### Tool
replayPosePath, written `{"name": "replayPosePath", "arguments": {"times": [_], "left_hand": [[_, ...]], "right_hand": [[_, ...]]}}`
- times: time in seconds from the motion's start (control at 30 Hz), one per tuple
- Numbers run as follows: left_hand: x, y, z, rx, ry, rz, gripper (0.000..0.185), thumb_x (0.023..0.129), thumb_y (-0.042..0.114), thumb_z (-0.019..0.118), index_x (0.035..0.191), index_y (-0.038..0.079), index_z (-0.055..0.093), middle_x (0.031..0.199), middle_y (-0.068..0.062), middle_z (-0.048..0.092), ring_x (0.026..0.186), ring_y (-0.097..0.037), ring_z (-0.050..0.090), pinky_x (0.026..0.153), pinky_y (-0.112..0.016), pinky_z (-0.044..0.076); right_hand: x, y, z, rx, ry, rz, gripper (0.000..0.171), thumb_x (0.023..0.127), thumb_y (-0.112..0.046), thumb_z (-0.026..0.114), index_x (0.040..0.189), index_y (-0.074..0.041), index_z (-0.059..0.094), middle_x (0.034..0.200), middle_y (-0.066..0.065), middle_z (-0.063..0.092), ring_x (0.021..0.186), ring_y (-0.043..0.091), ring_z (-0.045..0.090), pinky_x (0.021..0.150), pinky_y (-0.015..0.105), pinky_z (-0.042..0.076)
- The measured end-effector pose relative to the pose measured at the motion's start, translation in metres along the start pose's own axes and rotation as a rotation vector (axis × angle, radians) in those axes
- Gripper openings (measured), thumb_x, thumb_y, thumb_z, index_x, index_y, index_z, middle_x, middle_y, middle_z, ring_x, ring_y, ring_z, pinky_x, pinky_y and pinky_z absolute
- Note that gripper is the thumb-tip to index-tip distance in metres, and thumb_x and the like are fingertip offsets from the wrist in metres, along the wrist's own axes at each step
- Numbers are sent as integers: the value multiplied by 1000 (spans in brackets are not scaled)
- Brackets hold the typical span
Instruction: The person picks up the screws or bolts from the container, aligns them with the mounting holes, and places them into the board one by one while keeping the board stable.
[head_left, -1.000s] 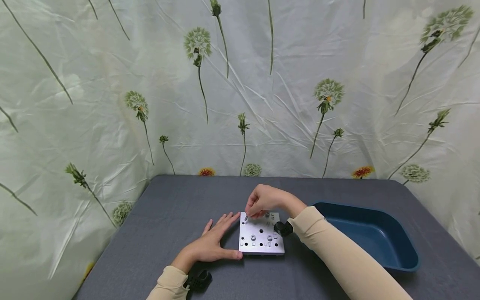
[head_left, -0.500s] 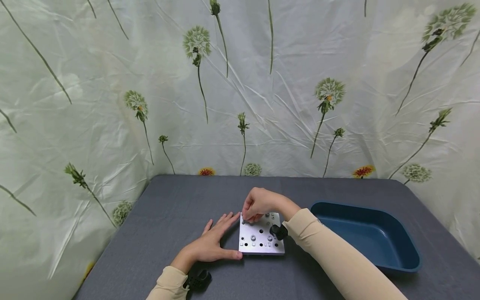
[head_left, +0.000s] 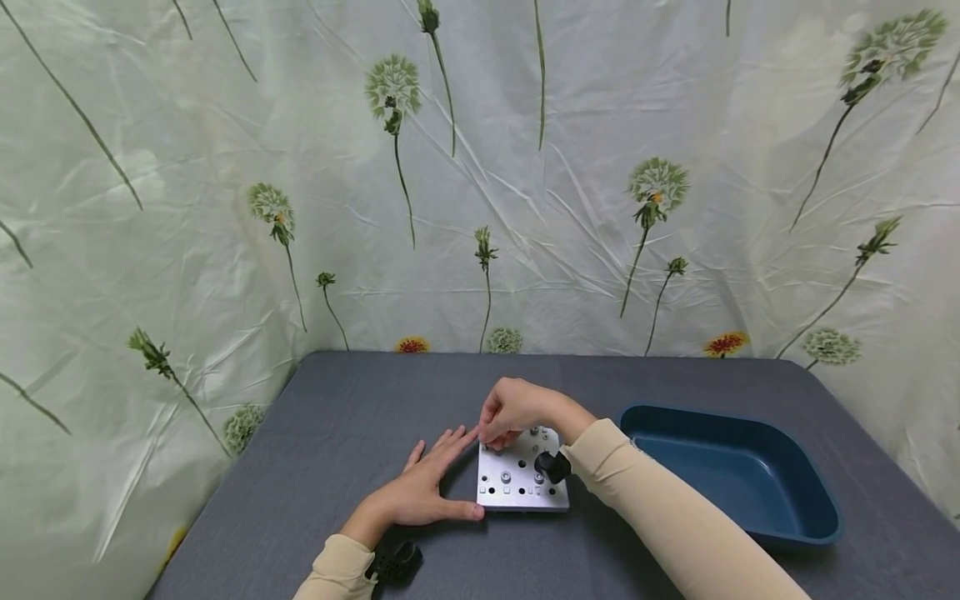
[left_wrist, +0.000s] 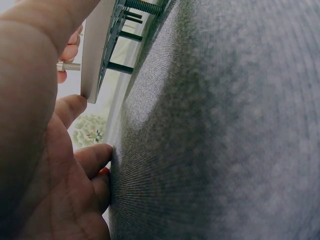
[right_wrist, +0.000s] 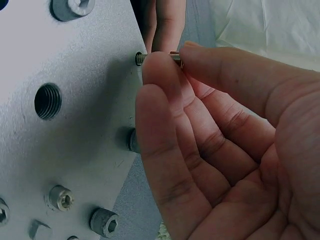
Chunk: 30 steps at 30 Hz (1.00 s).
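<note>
A silver metal plate (head_left: 504,461) with holes and several socket head screws lies at the middle of the table. My right hand (head_left: 517,411) pinches a small screw (right_wrist: 141,59) between thumb and forefinger, its threaded tip at a hole near the plate's far left corner. In the left wrist view that screw (left_wrist: 71,66) stands out from the plate's top face, and screw shanks poke out below the plate. Spread along the left edge, my left hand (head_left: 422,493) touches the plate with thumb and forefinger, fingers straight.
A blue plastic tray (head_left: 817,508) stands to the right, partly behind the right forearm. Grey cloth (head_left: 360,408) covers the table. Behind it hangs a pale curtain (head_left: 555,250) printed with dandelions. Each wrist carries a black camera (head_left: 552,467).
My right hand has shifted slightly left and nearer, bringing the screw from over the plate to the hole by its left edge. The left hand has stayed in place.
</note>
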<state>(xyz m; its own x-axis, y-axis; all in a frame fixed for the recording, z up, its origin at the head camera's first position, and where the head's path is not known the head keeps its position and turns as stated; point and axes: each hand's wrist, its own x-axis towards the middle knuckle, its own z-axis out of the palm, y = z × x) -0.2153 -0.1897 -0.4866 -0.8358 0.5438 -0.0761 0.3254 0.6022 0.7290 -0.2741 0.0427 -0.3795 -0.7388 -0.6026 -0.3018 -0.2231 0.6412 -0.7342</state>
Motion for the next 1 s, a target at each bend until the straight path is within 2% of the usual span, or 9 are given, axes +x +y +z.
{"name": "replayPosePath", "arguments": {"times": [0.1, 0.47, 0.53, 0.73, 0.9, 1.0], "left_hand": [[-1, 1, 0, 3, 1, -2, 114, 82, 70, 83, 173, 32, 25, 181, -10, 19, 170, -38, 5, 128, -74, -11], [2, 0, 0, 7, -2, -23, 110, 82, 72, 82, 171, 46, 21, 181, -7, 18, 170, -35, 5, 128, -74, -11], [1, 1, -1, 5, -4, -25, 110, 83, 72, 82, 171, 46, 21, 181, -7, 18, 170, -35, 5, 128, -74, -11], [0, 10, -3, 21, -23, -21, 109, 87, 61, 84, 173, 37, 21, 181, -12, 18, 169, -40, 7, 127, -77, -7], [1, 5, -1, 15, -8, -14, 110, 83, 69, 83, 171, 46, 21, 181, -8, 17, 170, -37, 5, 128, -74, -10], [-1, 3, -1, 6, 5, 2, 109, 83, 71, 82, 170, 48, 22, 181, -10, 18, 169, -40, 6, 127, -75, -10]], "right_hand": [[-1, -1, 0, -1, -8, 1, 10, 98, -5, 77, 89, -3, 81, 77, 7, 78, 67, 12, 71, 72, 31, 65], [-3, 1, -4, -20, -16, 17, 13, 100, -13, 77, 90, -5, 81, 79, 7, 78, 70, 14, 73, 73, 32, 65], [-4, 2, -6, -17, -17, 14, 13, 100, -14, 77, 91, -5, 81, 80, 7, 78, 71, 15, 73, 75, 33, 65], [-11, 13, -16, -11, -3, -1, 15, 100, -16, 77, 93, -4, 82, 81, 6, 79, 71, 14, 72, 74, 35, 64], [-20, 24, -28, 11, 4, 11, 16, 101, -17, 76, 97, -2, 82, 83, 7, 79, 73, 15, 72, 76, 36, 65], [-25, 28, -34, 29, 11, 18, 17, 101, -17, 76, 98, -1, 82, 84, 8, 79, 72, 14, 70, 78, 37, 65]]}}
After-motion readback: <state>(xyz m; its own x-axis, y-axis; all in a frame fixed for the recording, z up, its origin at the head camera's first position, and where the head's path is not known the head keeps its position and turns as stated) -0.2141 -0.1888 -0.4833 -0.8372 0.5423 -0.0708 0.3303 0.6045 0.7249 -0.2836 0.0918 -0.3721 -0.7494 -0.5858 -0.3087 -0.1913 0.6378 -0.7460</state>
